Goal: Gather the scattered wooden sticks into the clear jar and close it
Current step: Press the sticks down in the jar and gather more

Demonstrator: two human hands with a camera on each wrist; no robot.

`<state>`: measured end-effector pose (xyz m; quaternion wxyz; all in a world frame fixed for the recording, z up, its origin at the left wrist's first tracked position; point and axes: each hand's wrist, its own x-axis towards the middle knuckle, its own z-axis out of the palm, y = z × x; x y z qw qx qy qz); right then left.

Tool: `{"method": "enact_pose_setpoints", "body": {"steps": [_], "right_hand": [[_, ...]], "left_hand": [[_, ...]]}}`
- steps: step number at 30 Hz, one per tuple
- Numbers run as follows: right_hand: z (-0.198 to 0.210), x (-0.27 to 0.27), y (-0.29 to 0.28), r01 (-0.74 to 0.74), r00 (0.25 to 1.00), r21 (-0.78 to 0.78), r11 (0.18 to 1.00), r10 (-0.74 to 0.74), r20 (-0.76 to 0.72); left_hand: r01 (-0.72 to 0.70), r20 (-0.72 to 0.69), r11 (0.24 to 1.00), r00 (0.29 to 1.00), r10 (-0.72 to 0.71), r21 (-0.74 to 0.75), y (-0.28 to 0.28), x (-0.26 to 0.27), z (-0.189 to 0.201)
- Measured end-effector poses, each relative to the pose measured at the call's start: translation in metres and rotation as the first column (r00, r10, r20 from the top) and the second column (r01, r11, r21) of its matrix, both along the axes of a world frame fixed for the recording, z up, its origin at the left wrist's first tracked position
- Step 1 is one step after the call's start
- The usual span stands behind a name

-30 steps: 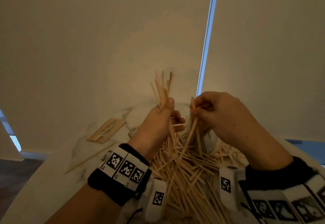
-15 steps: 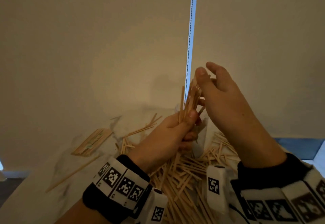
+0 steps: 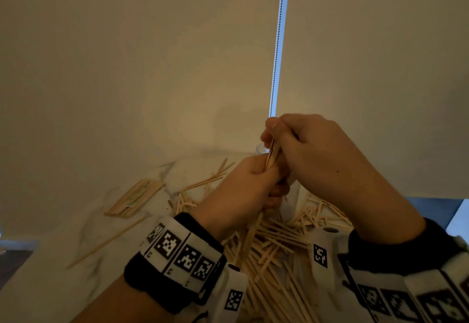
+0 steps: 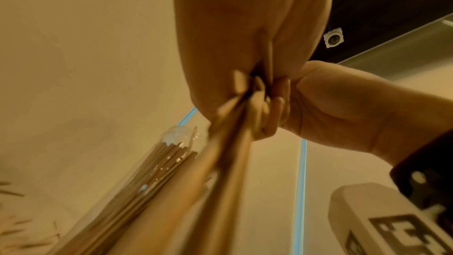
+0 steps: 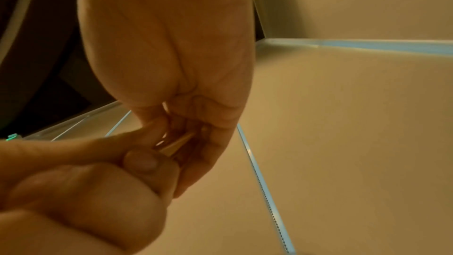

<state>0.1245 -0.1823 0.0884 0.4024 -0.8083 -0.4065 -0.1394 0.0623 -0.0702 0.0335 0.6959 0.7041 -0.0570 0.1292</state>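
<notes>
Head view: left hand (image 3: 243, 190) and right hand (image 3: 309, 150) both pinch one bundle of sticks (image 3: 272, 154) above the loose sticks (image 3: 274, 244) on the worktop (image 3: 50, 259). Left wrist view: clear jar (image 4: 157, 162), part-filled, just beside the bundle. Right wrist view: stick tips between fingers (image 5: 220, 143).

The white table with faint grey marble veins (image 3: 63, 234) carries a big loose heap of thin pale wooden sticks (image 3: 276, 251) in the near middle. A flat bundle of wider wooden sticks (image 3: 134, 197) lies to the left, and near it one long thin wooden skewer (image 3: 106, 242) lies alone.
</notes>
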Motion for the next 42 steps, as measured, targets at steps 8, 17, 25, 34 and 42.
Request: {"method": "enact_pose_setpoints", "body": {"steps": [8, 17, 25, 34, 42], "right_hand": [[-0.007, -0.014, 0.007, -0.105, 0.981, -0.179, 0.978, 0.072, -0.179], [-0.021, -0.025, 0.024, -0.179, 0.967, -0.220, 0.959, 0.130, -0.221], [-0.013, -0.024, 0.015, -0.214, 0.972, -0.310, 0.926, 0.169, -0.164], [-0.012, -0.028, 0.009, -0.267, 0.962, -0.471, 0.841, 0.206, -0.179], [-0.014, -0.002, 0.006, -0.093, 0.994, -0.452, 0.887, 0.056, -0.095]], "left_hand": [[-0.232, 0.121, 0.878, 0.944, 0.307, -0.419, 0.024, -0.002, 0.021], [-0.222, 0.182, 0.850, 0.921, 0.343, -0.478, 0.024, -0.005, 0.027], [-0.195, 0.216, 0.877, 0.925, 0.314, -0.440, 0.037, -0.012, 0.038], [-0.424, 0.193, 0.856, 0.851, 0.488, -0.294, 0.061, -0.023, 0.040], [-0.426, 0.185, 0.903, 0.893, 0.411, 0.051, 0.040, -0.017, 0.033]]}}
